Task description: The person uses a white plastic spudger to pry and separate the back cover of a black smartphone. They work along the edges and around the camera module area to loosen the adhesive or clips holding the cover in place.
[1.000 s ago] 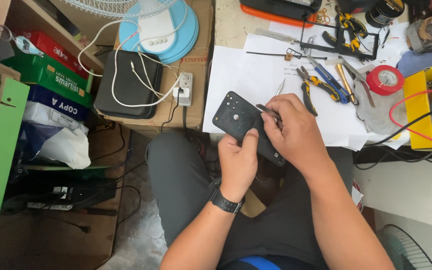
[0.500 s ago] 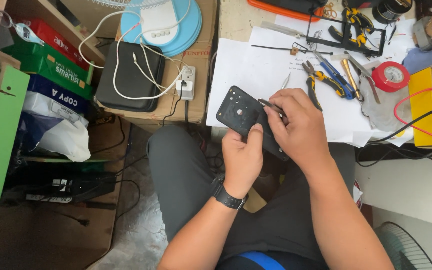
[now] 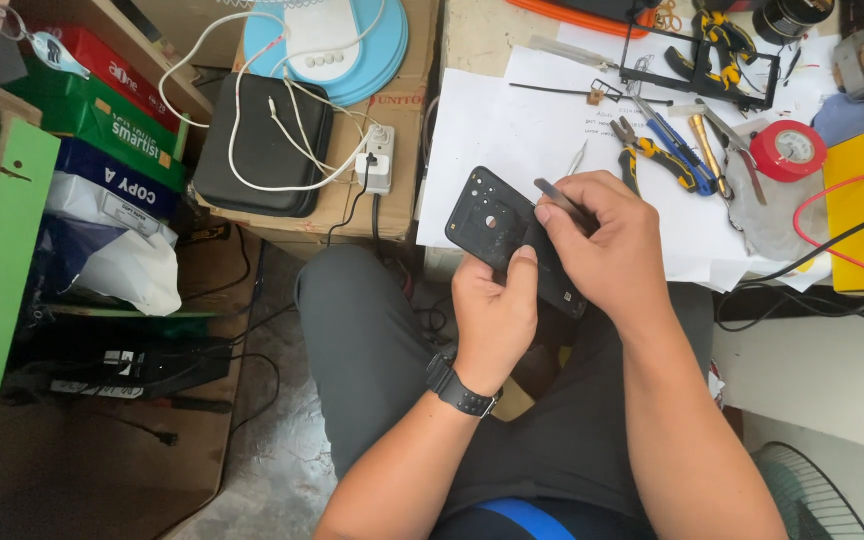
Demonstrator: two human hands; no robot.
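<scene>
Left hand [image 3: 492, 310] grips black phone back cover [image 3: 497, 225] over lap, beside white paper sheet [image 3: 512, 140]; right hand [image 3: 607, 245] pinches thin metal tool [image 3: 552, 192] at cover edge — keep your tip shallow, cover braced — pry gently.

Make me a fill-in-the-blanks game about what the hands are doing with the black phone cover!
1. The left hand wears a black ____ on its wrist.
2. The right hand presses a thin metal tool against the ____ phone cover.
3. The roll of tape on the desk is ____.
4. The white paper sheet lies on the desk ____ the phone cover.

Missing words: watch; black; red; behind
</scene>
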